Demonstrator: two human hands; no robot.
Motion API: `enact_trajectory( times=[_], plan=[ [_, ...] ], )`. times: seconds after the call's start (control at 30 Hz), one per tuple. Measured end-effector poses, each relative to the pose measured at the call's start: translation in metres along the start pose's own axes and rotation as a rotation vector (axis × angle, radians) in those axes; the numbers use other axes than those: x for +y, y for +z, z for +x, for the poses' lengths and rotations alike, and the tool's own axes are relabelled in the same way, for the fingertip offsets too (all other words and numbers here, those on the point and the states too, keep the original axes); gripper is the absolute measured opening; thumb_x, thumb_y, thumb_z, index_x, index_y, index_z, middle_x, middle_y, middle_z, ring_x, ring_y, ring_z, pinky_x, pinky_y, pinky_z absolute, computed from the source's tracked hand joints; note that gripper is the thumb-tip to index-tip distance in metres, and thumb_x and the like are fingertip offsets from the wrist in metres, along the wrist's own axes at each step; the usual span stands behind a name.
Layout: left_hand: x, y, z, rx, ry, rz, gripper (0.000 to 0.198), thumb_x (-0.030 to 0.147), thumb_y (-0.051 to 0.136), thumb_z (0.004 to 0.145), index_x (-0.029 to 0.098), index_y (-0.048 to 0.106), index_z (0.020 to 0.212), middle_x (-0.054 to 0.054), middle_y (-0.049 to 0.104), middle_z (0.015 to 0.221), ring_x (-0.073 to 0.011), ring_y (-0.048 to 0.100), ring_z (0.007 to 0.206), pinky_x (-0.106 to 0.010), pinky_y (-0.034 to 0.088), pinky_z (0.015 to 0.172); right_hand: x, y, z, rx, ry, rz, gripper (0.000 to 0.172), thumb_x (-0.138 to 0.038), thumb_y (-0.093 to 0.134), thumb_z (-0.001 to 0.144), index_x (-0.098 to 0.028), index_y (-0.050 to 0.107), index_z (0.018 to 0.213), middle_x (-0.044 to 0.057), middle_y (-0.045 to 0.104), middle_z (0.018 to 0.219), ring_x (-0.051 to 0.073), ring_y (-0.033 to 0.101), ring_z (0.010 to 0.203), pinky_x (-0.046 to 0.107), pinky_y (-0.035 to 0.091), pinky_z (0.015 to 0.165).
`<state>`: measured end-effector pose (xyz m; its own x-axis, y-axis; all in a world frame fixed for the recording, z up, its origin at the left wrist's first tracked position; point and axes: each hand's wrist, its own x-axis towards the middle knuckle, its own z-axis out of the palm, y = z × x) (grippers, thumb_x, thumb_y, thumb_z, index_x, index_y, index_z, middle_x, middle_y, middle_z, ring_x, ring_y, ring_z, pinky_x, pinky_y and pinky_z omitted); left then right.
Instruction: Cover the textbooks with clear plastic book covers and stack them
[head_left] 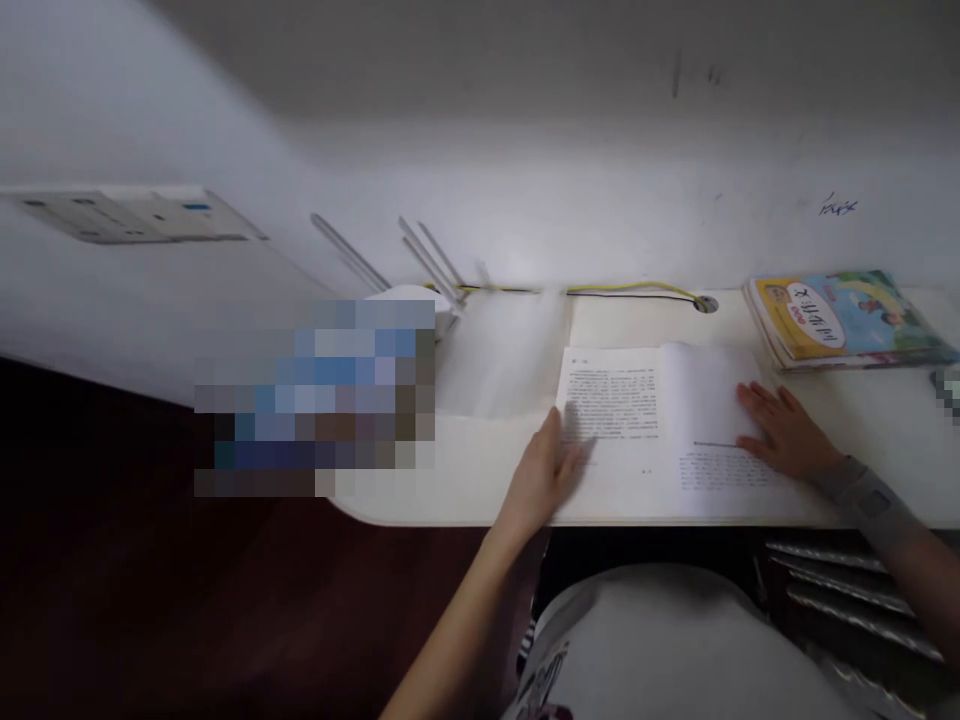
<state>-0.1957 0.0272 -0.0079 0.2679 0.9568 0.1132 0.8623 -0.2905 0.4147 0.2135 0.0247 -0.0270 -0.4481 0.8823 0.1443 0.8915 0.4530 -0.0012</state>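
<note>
Right of centre, an open book lies at the front edge of a white desk, one page curving upward. The left hand rests, fingers loosely together, on its left side; the right hand lies spread flat on its right.

You wear: grey wrist band, square face, above your right hand | pale grey garment, dark print at its left edge | striped trim beside it
</note>
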Motion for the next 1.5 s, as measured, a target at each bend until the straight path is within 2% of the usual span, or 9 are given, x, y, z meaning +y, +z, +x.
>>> enact_trajectory(
  times=[0.17, 0.3, 0.43, 0.53, 0.73, 0.83, 0.93, 1.2, 1.5],
  plan=[
    [0.014, -0.005, 0.004, 0.012, -0.112, -0.337, 0.061, 0.038, 0.018, 0.097, 0.025, -0.018, 0.145, -0.016, 0.025, 0.151, -0.0214, 0.043, 0.128, -0.04, 0.045, 0.098, 0.0, -0.001, 0.0, 0.005, 0.01, -0.004, 0.073, -0.053, 0.036, 0.09, -0.015, 0.012, 0.148, 0.016, 0.039, 0.144, 0.03, 0.034, 0.133, 0.055, 0.023, 0.106],
    [0.029, -0.016, 0.019, 0.126, -0.232, -0.889, 0.065, 0.041, 0.045, 0.089, 0.02, 0.019, 0.145, -0.016, 0.036, 0.146, -0.024, 0.048, 0.124, -0.041, 0.043, 0.1, 0.0, -0.002, 0.0, -0.011, 0.012, -0.002, 0.072, -0.053, 0.036, 0.091, -0.015, 0.012, 0.148, 0.016, 0.039, 0.144, 0.029, 0.033, 0.134, 0.054, 0.024, 0.106],
    [0.039, -0.023, 0.032, -0.079, -0.206, -1.22, 0.059, 0.041, 0.058, 0.082, 0.012, 0.047, 0.131, -0.016, 0.054, 0.131, -0.0263, 0.055, 0.115, -0.041, 0.042, 0.099, 0.0, -0.002, 0.0, -0.02, 0.03, -0.011, 0.071, -0.053, 0.036, 0.091, -0.015, 0.016, 0.147, 0.016, 0.037, 0.145, 0.029, 0.032, 0.134, 0.055, 0.023, 0.107],
    [0.044, -0.024, 0.035, -0.157, -0.052, -1.032, 0.053, 0.043, 0.049, 0.087, 0.015, 0.048, 0.132, -0.01, 0.052, 0.135, -0.0254, 0.049, 0.123, -0.04, 0.036, 0.105, 0.001, -0.001, 0.0, -0.032, 0.027, -0.011, 0.07, -0.052, 0.036, 0.091, -0.016, 0.016, 0.147, 0.016, 0.036, 0.146, 0.029, 0.031, 0.135, 0.055, 0.023, 0.107],
    [0.029, -0.02, 0.025, -0.304, 0.196, -0.386, 0.074, 0.05, 0.032, 0.091, 0.012, 0.002, 0.148, -0.016, 0.023, 0.15, -0.0266, 0.036, 0.133, -0.049, 0.016, 0.112, 0.0, -0.002, 0.0, -0.038, 0.029, -0.011, 0.069, -0.052, 0.036, 0.091, -0.018, 0.016, 0.147, 0.014, 0.036, 0.146, 0.028, 0.03, 0.135, 0.054, 0.022, 0.108],
    [0.012, -0.016, 0.022, -0.323, 0.283, -0.109, 0.078, 0.054, 0.028, 0.091, 0.009, 0.0, 0.147, -0.021, 0.02, 0.149, -0.0301, 0.028, 0.137, -0.058, 0.006, 0.111, 0.0, -0.003, 0.0, -0.032, 0.024, -0.005, 0.069, -0.052, 0.036, 0.09, -0.019, 0.016, 0.147, 0.014, 0.037, 0.146, 0.028, 0.031, 0.135, 0.055, 0.023, 0.107],
    [0.0, -0.012, 0.017, -0.305, 0.325, 0.055, 0.083, 0.061, 0.028, 0.088, 0.009, 0.003, 0.147, -0.023, 0.02, 0.149, -0.0326, 0.022, 0.138, -0.061, 0.008, 0.109, 0.0, -0.004, 0.0, -0.042, 0.028, 0.0, 0.068, -0.051, 0.035, 0.091, -0.019, 0.016, 0.147, 0.014, 0.036, 0.146, 0.028, 0.031, 0.135, 0.055, 0.024, 0.106],
    [-0.037, -0.019, -0.007, -0.192, 0.253, 0.197, 0.072, 0.058, 0.021, 0.091, 0.013, 0.016, 0.147, -0.018, 0.035, 0.145, -0.0323, 0.027, 0.137, -0.06, 0.016, 0.108, -0.001, -0.01, -0.02, -0.057, 0.076, -0.051, 0.06, -0.047, 0.036, 0.091, -0.018, 0.029, 0.143, 0.013, 0.038, 0.145, 0.03, 0.032, 0.134, 0.058, 0.026, 0.104],
    [-0.042, -0.021, -0.008, -0.086, 0.17, 0.149, 0.057, 0.045, 0.022, 0.094, 0.011, 0.033, 0.139, -0.014, 0.047, 0.138, -0.0262, 0.036, 0.133, -0.048, 0.029, 0.107, -0.079, -0.033, 0.015, -0.013, -0.111, -0.025, 0.053, -0.041, 0.036, 0.093, -0.014, 0.038, 0.139, 0.016, 0.04, 0.143, 0.028, 0.033, 0.134, 0.055, 0.02, 0.107]
  ],
)
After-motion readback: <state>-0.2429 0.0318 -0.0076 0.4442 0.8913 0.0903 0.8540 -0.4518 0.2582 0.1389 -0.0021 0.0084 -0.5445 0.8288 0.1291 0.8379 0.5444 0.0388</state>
